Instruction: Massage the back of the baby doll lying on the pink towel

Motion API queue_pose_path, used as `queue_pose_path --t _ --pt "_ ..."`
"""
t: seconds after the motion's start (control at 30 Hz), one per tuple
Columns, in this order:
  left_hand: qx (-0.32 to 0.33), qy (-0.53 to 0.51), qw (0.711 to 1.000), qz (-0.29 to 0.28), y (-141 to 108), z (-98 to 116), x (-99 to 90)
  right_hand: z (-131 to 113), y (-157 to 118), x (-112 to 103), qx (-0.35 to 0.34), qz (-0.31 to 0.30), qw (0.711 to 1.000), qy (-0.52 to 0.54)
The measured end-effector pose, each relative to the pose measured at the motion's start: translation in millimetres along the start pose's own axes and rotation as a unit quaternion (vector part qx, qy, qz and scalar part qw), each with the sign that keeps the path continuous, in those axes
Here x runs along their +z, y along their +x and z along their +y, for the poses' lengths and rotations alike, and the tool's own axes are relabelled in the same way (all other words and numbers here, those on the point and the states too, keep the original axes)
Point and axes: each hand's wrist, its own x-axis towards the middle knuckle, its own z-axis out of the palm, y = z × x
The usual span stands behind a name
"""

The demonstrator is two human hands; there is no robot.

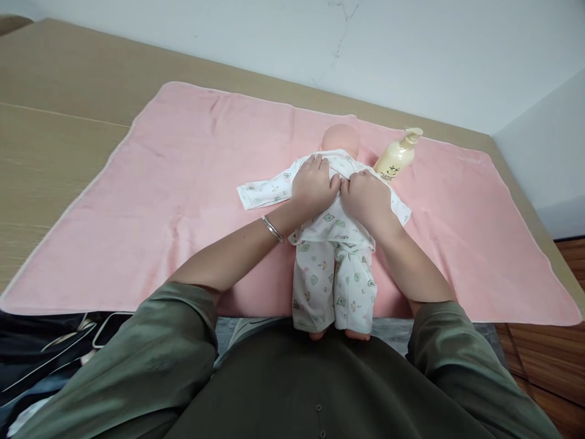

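A baby doll (342, 139) lies on a pink blanket (205, 158), head away from me and feet at the near edge. It wears a white pajama top (333, 224) printed with small green animals, and matching pajama pants (314, 283). My left hand (316, 186) rests on the top's chest, with thumb and fingers pinching the cloth near the middle. Close beside it, my right hand (366, 194) grips the cloth with bent fingers. The exact fastening between my fingertips is hidden. One sleeve (262, 194) stretches out to the left.
A cream pump bottle (397, 157) lies tilted on the blanket, right of the doll's head. The blanket covers much of a tan tabletop (59, 140) that meets a white wall (274, 42). Dark bags (41, 347) are below the table's near left edge.
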Motion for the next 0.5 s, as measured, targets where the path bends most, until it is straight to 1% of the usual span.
queue_pose_path --t 0.07,0.17,0.23,0.33,0.5 --pt "0.010 0.006 1.000 0.011 -1 1 1.0 3 6 2 0.003 -0.002 1.000 0.018" --pt "0.014 0.021 1.000 0.001 -3 4 -0.6 10 16 5 0.006 -0.010 0.999 0.041" --pt "0.005 0.020 1.000 -0.005 -3 5 -2.0 14 21 6 0.004 -0.013 0.999 0.052" --pt "-0.003 0.003 1.000 -0.005 -4 4 -1.0 17 23 8 -0.004 -0.009 0.998 0.057" --pt "0.015 0.001 1.000 0.028 -4 -2 6.4 14 20 11 -0.010 0.007 0.998 0.054"
